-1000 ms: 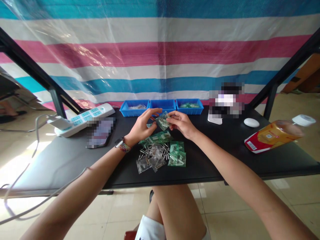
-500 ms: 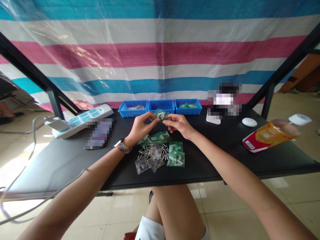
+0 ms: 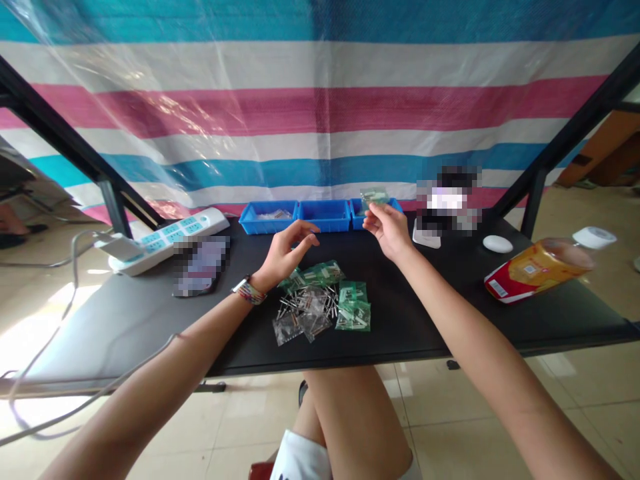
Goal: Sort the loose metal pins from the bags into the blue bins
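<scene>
My right hand (image 3: 389, 230) pinches a small green plastic bag (image 3: 374, 196) by its lower edge, over the right blue bin (image 3: 356, 222). Pale pieces show inside the bag. My left hand (image 3: 289, 250) hovers above the table with thumb and fingers apart and nothing between them. Just below it lies a pile of loose metal pins (image 3: 325, 301). Green bags (image 3: 354, 315) sit along the pile's right and far sides, and clear bags (image 3: 300, 325) with brownish pieces lie at its front.
The middle blue bin (image 3: 324, 223) and the left blue bin (image 3: 267, 225), holding clear bags, stand beside the right one. A power strip (image 3: 167, 240) and a phone (image 3: 203, 267) lie left. A white mouse-like object (image 3: 497, 244) and a drink bottle (image 3: 537, 270) are at right.
The green bag has left my left hand and moved right and slightly up in my right hand, to above the right bin. My left hand has opened and stayed near its place.
</scene>
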Tool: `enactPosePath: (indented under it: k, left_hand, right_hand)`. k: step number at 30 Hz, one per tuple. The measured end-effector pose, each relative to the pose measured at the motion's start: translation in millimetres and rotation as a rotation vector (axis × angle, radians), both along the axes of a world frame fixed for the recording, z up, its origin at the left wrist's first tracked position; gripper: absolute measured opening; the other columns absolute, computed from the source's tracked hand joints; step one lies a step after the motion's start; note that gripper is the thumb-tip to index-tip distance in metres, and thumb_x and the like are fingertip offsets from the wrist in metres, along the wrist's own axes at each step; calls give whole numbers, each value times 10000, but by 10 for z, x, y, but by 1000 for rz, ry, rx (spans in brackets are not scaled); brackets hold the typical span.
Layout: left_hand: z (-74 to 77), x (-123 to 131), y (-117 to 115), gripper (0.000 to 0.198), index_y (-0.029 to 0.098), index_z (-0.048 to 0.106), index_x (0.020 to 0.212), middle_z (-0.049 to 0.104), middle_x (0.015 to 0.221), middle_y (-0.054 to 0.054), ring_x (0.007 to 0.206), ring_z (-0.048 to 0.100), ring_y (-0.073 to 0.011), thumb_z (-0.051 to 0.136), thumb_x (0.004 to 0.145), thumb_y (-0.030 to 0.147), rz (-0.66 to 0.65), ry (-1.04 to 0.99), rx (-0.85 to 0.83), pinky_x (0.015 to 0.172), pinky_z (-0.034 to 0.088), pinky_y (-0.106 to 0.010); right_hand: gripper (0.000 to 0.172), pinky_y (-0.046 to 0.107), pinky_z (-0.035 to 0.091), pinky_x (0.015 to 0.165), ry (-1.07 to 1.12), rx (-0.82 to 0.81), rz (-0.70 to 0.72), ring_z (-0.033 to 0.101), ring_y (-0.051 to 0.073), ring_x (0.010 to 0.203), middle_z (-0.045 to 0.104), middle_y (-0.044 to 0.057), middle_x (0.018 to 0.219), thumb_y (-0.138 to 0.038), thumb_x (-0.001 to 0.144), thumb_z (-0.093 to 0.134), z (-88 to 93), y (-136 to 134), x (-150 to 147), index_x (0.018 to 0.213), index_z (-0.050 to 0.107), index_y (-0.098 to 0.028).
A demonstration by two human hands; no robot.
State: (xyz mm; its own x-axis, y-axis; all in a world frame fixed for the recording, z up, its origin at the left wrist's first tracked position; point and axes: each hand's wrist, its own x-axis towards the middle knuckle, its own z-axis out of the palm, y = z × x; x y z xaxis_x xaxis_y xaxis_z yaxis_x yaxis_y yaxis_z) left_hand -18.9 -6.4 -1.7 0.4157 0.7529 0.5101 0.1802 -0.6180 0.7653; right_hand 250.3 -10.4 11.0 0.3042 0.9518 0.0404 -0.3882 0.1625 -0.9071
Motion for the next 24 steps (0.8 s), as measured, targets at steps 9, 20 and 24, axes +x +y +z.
enactPosePath:
  k: [9, 20, 24]
  left_hand:
    - [32, -20, 23, 297, 186, 730, 1098, 799, 932, -77, 873, 758, -221, 639, 1030, 461, 10, 81, 46, 805, 584, -338]
    - [-19, -29, 82, 309, 213, 770, 1060, 803, 977, -56, 956, 752, -227, 530, 890, 119, -96, 328, 225, 883, 597, -376]
    - [-24, -47, 94, 277, 213, 764, 1044, 799, 965, -49, 925, 761, -217, 550, 887, 136, -97, 328, 200, 862, 597, -355]
  right_hand:
    - [145, 204, 380, 418, -326, -59, 73, 520, 92, 486, 634, -14, 628, -322, 803, 760, -60, -73, 20, 817, 757, -178]
    - [401, 351, 521, 814, -1185, 375, 689, 650, 209, 873, 705, 53, 995, -266, 658, 1000, -91, -335, -237, 1028, 852, -225]
    - [298, 360, 507, 840, -1276, 440, 635, 656, 227, 905, 680, 49, 977, -177, 741, 924, -95, -373, -252, 1022, 845, -237]
